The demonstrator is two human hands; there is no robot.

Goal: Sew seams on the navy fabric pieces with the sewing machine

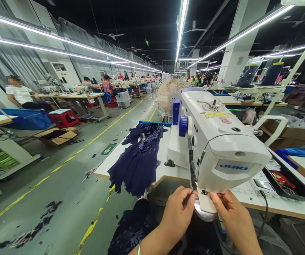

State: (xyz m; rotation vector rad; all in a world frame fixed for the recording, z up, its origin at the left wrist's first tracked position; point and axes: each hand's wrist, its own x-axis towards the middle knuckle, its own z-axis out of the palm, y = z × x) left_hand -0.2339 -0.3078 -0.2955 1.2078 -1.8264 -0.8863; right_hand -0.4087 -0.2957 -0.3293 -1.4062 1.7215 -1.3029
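A white Juki sewing machine (216,141) stands on a white-topped table (165,170) in front of me. My left hand (177,214) is closed in a pinch on a thin dark tool just left of the needle area under the machine head. Opposite it, my right hand (228,212) has its fingers pinched together at the needle area; what they hold is too small to make out. A pile of navy fabric pieces (139,159) hangs over the table's left edge. More navy fabric (133,226) lies below near my left arm.
A fan (168,94) stands behind the machine. A black tray (288,180) sits on the table at right. The aisle at left has yellow floor lines (62,163) and fabric scraps (30,230). Seated people (22,95) work at tables along the left wall.
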